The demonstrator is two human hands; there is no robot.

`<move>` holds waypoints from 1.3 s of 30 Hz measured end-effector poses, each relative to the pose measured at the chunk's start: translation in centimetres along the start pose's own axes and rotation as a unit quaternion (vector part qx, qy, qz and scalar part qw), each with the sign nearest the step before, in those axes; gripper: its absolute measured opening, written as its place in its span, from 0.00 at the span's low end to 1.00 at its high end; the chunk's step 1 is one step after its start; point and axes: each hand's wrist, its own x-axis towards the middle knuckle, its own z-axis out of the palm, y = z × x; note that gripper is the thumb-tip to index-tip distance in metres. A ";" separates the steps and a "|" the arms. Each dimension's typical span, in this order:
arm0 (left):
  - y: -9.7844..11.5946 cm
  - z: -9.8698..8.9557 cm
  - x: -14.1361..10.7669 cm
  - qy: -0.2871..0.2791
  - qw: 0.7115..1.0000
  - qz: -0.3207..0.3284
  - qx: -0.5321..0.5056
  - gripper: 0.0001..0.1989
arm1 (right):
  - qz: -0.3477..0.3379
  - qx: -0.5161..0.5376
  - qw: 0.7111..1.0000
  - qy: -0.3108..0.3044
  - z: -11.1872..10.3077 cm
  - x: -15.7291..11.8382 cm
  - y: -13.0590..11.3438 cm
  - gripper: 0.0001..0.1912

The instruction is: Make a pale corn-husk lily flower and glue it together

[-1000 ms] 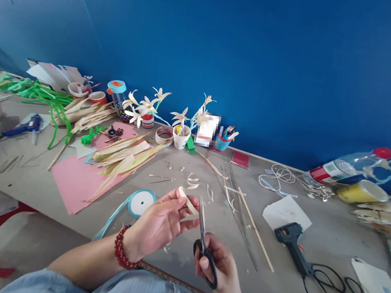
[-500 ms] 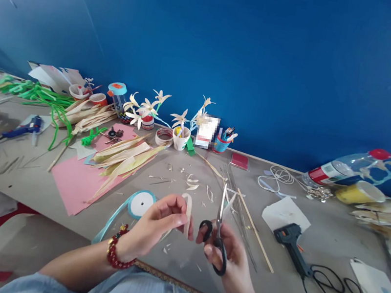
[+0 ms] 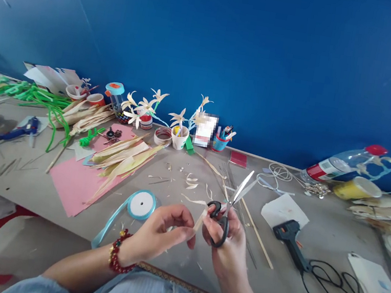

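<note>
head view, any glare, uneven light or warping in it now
Head view: a bright glint on one blade of the scissors, the other duller; head view: the blue wall paler at upper left; head view: the bottle looks stretched, likely by the wide lens; head view: a pixelated patch hides detail beside the pen cup.

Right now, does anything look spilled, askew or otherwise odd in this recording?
Pale scraps lie loose across the table, probably trimmings. By the blue wall, a blocky, pixelated rectangle looks odd; its content cannot be read. The red-capped bottle leans, though the wide view may exaggerate that.
</note>
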 end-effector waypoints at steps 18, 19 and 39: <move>0.2 -0.7 1.3 0.075 0.989 0.126 0.017 0.06 | 0.072 -0.281 0.937 -0.197 -5.2 -3.9 2.1 0.31; 0.2 -0.6 1.3 0.064 0.990 0.122 0.013 0.06 | 0.072 -0.275 0.938 -0.198 -5.0 -3.8 2.0 0.31; -0.4 -0.1 1.5 0.082 0.978 0.160 0.110 0.07 | 0.071 -0.195 0.961 -0.182 -2.8 -2.9 1.6 0.29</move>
